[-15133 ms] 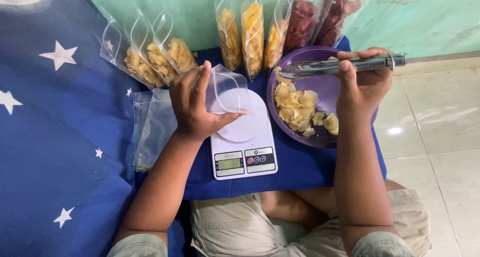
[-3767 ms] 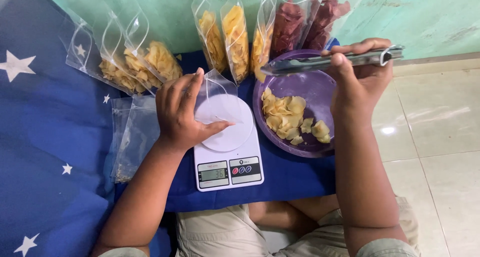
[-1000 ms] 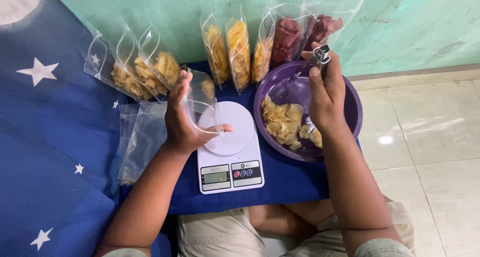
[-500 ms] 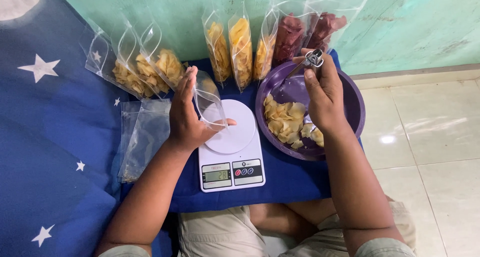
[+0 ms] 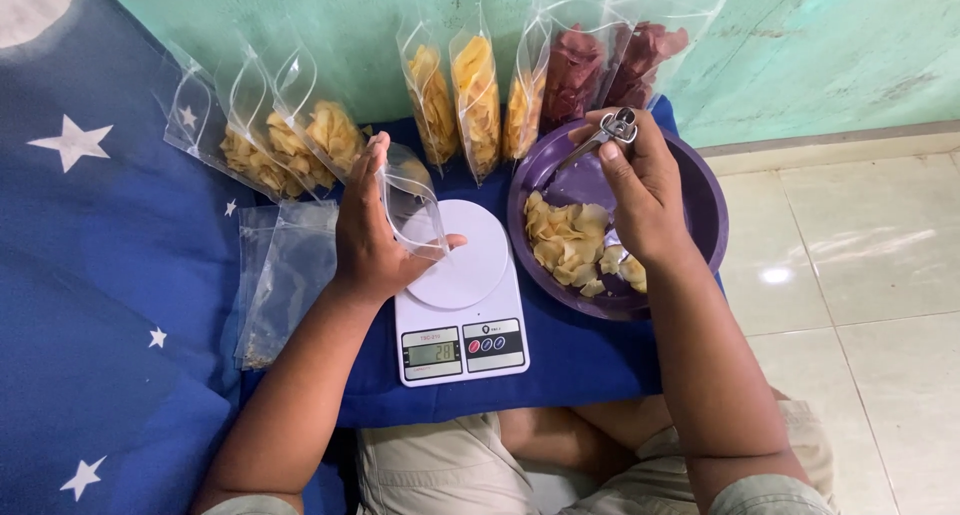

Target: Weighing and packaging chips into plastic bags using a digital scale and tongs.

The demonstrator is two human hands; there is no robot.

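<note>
- The left hand (image 5: 370, 237) holds a clear bag (image 5: 412, 207) upright over the scale (image 5: 459, 292); its fingers are clamped on the bag's side, thumb stretched across the white round plate.
- The bag has a few pale chips at the top and sits at the plate's back-left edge.
- The right hand (image 5: 640, 190) hovers over the purple bowl (image 5: 700, 200), fingers closed around metal tongs (image 5: 603, 137) that point down to the left into the bowl.
- Whether the tong tips grip anything I cannot tell.
- Yellow chips (image 5: 565, 240) lie heaped in the bowl's left part, some just under the right wrist.
- The scale stands on a blue cloth (image 5: 570, 355), just left of the bowl, its display lit.
- Empty bags (image 5: 280, 275) lie flat on the cloth to the left of the left hand.
- Filled bags lean on the green wall (image 5: 820, 45): three with pale chips (image 5: 290, 145) at left, three with yellow chips (image 5: 475, 100) in the middle, two with red chips (image 5: 610, 65) behind the bowl.
- A star-patterned blue sheet (image 5: 100, 275) covers the left; tiled floor (image 5: 860, 305) shows at right.
</note>
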